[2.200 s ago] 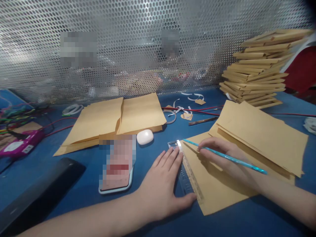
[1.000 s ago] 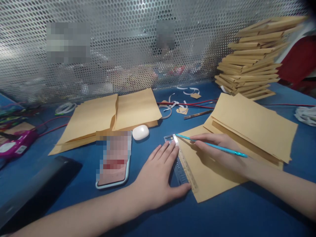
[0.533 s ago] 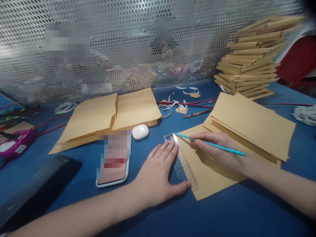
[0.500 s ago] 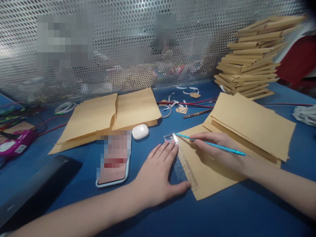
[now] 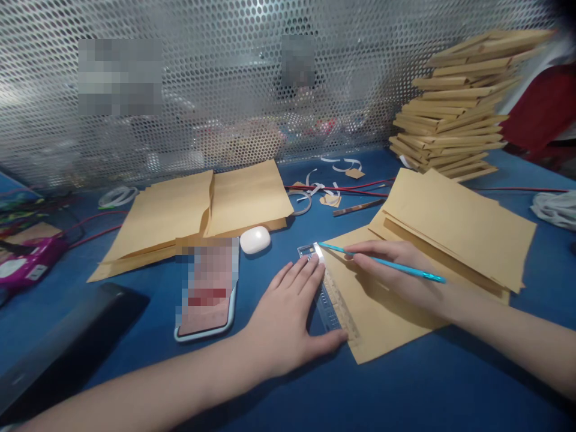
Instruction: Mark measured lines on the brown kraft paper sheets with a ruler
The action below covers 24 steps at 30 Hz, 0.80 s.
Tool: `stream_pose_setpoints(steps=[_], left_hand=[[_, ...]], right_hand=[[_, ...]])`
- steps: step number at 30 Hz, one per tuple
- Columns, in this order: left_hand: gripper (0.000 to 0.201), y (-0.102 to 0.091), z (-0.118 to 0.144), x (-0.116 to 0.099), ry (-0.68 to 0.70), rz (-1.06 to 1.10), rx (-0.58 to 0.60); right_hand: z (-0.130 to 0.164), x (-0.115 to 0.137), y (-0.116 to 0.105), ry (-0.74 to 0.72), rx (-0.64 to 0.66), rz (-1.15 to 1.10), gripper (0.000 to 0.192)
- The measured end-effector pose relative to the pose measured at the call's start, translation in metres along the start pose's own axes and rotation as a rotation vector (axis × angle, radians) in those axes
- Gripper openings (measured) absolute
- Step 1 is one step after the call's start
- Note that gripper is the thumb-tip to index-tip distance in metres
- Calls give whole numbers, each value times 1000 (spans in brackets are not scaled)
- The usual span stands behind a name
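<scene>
A clear plastic ruler (image 5: 332, 298) lies slanted along the left edge of a tan paper sheet (image 5: 382, 324), which could be an envelope. My left hand (image 5: 288, 312) rests flat over it, fingertips near its far end and thumb stretched towards its near end. In my right hand (image 5: 396, 267) is a slim blue pencil (image 5: 405, 270), gripped between thumb and fingers. Its tip is at the ruler's far end, by the sheet's corner. More tan sheets (image 5: 463, 225) lie stacked partly over this one, behind my right hand.
To the left are a phone (image 5: 204, 312), a white oval case (image 5: 255, 240), a dark object (image 5: 67, 348) and piled tan paper (image 5: 171, 204). A tall stack of folded tan pieces (image 5: 450, 114) stands at back right. Red wires and white strips lie before a perforated metal panel (image 5: 216, 78).
The view has shifted very slightly. Both hands, the ruler and the pencil hold practically the same places.
</scene>
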<state>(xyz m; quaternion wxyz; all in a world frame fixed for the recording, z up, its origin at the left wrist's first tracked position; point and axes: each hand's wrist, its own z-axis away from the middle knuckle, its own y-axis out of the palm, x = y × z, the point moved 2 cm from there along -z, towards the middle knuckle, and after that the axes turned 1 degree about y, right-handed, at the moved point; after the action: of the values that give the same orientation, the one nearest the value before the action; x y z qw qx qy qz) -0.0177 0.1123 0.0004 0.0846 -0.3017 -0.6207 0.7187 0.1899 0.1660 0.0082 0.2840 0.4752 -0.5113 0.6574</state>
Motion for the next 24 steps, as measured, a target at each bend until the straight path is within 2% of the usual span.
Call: stream_pose_setpoints(steps=[4,9,16,19,24], left_hand=[[94,0,0,0,-8,1,8],[94,1,0,-1,6,-2,8],[94,1,0,-1,-2,-9,15],[94,1,0,-1,3,-6,2],[93,0,1,0,19,-3,-15]], right_hand=[[0,7,-6,13,67,42,29],[0,17,-20,-8,110,224,22],[12,27,-44,-18,330,366,20],[15,29,-53,11,362,252,17],[5,19,-55,3,195,-208,21]])
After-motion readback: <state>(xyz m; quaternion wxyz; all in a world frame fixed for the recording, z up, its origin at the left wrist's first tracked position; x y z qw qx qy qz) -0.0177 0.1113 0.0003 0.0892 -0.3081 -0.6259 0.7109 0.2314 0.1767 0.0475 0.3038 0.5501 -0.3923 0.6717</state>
